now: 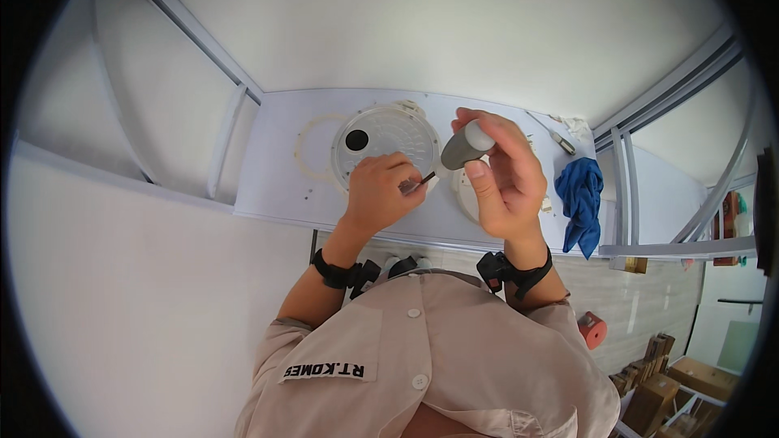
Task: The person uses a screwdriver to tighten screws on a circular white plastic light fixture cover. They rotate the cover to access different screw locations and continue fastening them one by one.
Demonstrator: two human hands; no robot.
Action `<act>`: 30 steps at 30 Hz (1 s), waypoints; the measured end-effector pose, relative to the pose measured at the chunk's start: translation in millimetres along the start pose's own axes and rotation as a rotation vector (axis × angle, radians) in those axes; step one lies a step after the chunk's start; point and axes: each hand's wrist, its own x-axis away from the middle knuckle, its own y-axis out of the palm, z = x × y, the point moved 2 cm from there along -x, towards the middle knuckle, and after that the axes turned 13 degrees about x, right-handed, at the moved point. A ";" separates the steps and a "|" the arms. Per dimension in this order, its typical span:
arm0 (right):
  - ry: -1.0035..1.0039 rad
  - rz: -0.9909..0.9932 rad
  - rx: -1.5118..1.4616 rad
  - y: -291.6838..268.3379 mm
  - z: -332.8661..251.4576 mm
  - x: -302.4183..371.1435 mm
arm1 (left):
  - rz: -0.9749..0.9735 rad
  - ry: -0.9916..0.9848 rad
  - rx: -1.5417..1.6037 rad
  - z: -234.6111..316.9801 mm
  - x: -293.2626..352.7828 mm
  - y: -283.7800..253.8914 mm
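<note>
My right hand [515,174] is closed around a grey cylindrical tool [461,150] with a pale rounded end; its exact kind does not show. The tool tilts down toward my left hand [383,193], whose fingers pinch a small thin dark piece [428,178]. That piece points toward the tool's narrow lower end; I cannot tell whether they touch. Below and beyond my left hand lies a round, pale, shiny disc-shaped part [389,134] with a black circle on it. Another round white part [466,195] lies partly hidden under my right hand.
A thin white ring [302,146] shows left of the disc, with small bits [307,193] near it. At right are a screwdriver-like tool [562,143] and a crumpled blue cloth [580,203] over the table edge. Frame posts flank the table [280,126]. Cardboard boxes [649,401] stand lower right.
</note>
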 end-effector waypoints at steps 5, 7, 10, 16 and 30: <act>0.076 0.214 -0.077 -2.2 5.3 3.4 | 0.021 -0.031 -0.033 5.0 4.1 -18.3; 0.099 0.312 -0.043 -6.3 7.4 4.2 | -0.047 -0.064 -0.067 1.1 11.2 -24.1; 0.160 0.389 -0.058 -13.2 11.0 2.6 | -0.080 -0.100 -0.083 -2.7 20.1 -28.1; 0.215 0.370 -0.061 -16.2 14.5 6.8 | -0.040 -0.140 -0.073 1.7 32.5 -29.1; 0.226 0.383 0.036 -22.6 12.9 18.1 | -0.142 -0.067 -0.083 9.2 28.7 -10.0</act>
